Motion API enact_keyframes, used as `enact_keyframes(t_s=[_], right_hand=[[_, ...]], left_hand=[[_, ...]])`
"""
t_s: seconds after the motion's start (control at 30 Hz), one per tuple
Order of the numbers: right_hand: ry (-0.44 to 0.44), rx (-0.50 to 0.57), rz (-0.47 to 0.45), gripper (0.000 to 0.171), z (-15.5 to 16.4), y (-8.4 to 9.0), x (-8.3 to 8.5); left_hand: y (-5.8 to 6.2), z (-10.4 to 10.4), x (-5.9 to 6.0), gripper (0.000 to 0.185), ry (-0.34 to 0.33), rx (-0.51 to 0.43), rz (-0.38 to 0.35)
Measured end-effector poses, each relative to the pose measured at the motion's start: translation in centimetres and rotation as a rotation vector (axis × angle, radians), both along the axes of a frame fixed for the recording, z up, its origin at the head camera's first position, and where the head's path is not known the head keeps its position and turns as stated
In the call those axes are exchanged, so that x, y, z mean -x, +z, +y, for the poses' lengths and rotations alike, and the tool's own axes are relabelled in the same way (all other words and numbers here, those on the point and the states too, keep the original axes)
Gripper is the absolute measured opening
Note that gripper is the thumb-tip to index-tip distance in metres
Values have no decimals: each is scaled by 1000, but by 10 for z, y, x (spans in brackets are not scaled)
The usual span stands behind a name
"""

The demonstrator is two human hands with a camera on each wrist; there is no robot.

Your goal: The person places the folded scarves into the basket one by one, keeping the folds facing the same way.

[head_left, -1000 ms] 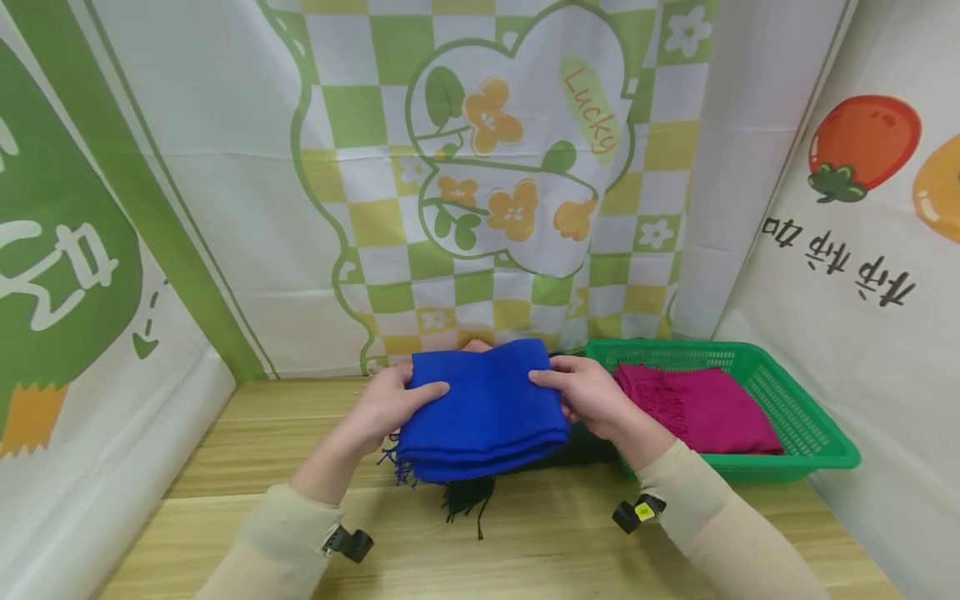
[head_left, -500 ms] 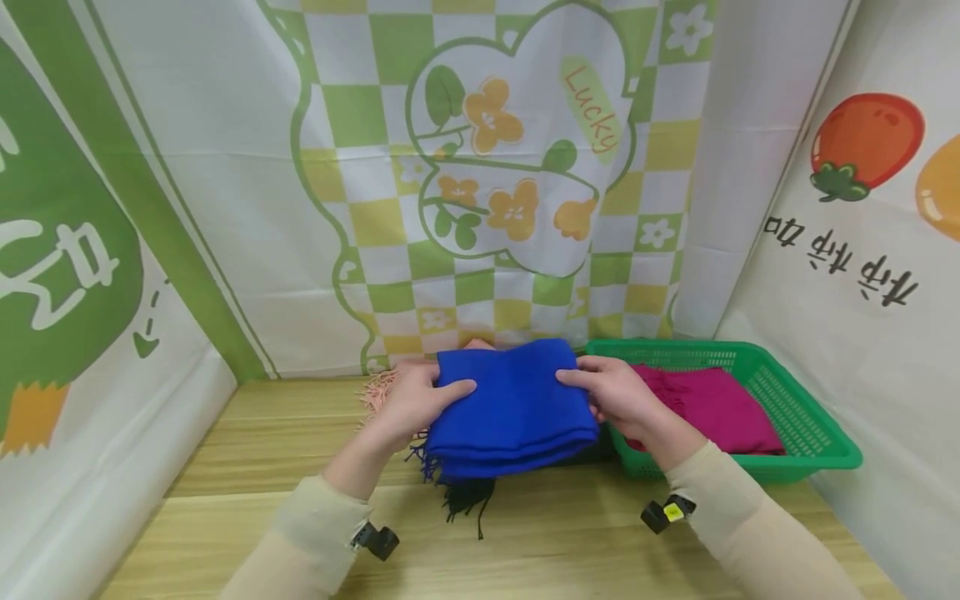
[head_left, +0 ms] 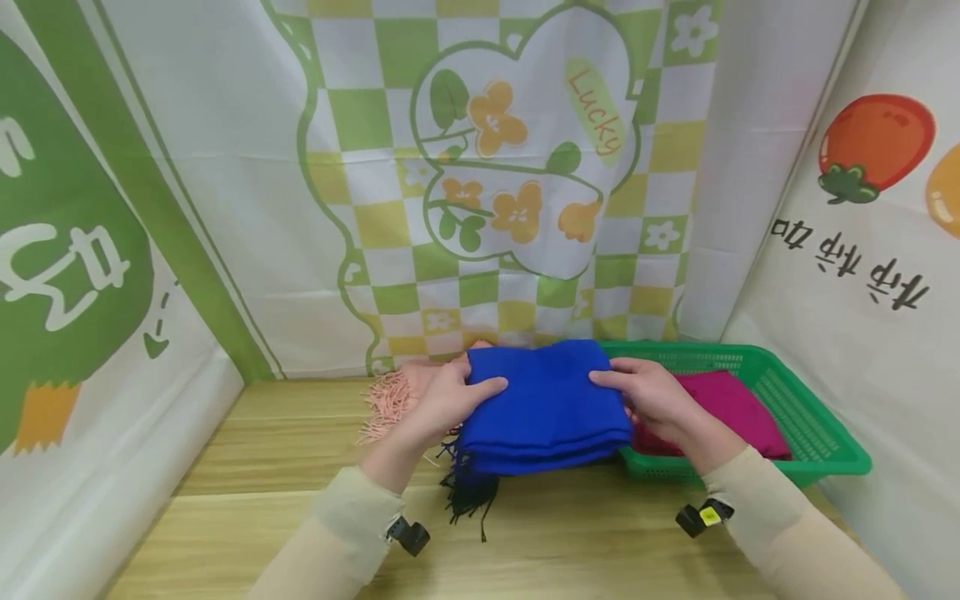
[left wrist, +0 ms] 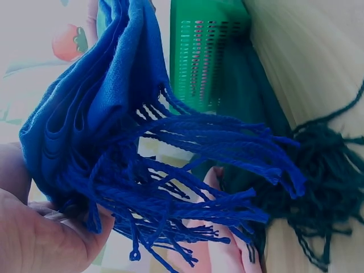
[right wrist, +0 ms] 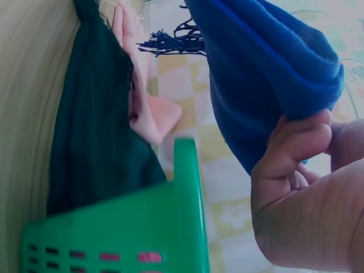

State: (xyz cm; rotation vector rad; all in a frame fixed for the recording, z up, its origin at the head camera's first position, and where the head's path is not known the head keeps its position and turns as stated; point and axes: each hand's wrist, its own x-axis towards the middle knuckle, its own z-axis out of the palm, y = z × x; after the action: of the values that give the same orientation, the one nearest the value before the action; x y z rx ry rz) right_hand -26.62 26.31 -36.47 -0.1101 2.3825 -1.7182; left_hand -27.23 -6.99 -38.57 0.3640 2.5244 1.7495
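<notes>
A folded blue scarf (head_left: 543, 408) with fringed ends hangs above the table between both hands. My left hand (head_left: 450, 400) pinches its left side, thumb on top, and blue fringe (left wrist: 227, 153) dangles beside that hand in the left wrist view. At the opposite side my right hand (head_left: 652, 396) grips the edge, thumb on top and fingers curled underneath. Below the blue scarf lies a dark green scarf (right wrist: 108, 125), mostly hidden in the head view apart from its fringe. Behind it is a pink scarf (head_left: 397, 396). A magenta scarf (head_left: 738, 412) lies folded in the green basket (head_left: 832, 442).
The basket stands at the right of the wooden table (head_left: 300, 467), near the right wall. A checked cloth backdrop (head_left: 517, 292) rises along the table's back edge. Printed side panels (head_left: 847, 275) flank the table.
Both hands have carried the blue scarf to the right, toward the basket, and it now overlaps the basket's left end in the head view. More of the pink scarf shows at the left.
</notes>
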Motion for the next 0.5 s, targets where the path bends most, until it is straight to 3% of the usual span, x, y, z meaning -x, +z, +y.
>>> enact_keyframes(t_s=[0.27,0.4,0.5], right_hand=[[47,99,-44,81,27,0,0],[40,102,-58,90,38,2,1],[35,88,-67,93,45,1,2]], left_hand=[[-2,23,6,38,-21,-20,31],[1,34,6,59,-6,-10,38],[0,42,6,62,-6,-11,31]])
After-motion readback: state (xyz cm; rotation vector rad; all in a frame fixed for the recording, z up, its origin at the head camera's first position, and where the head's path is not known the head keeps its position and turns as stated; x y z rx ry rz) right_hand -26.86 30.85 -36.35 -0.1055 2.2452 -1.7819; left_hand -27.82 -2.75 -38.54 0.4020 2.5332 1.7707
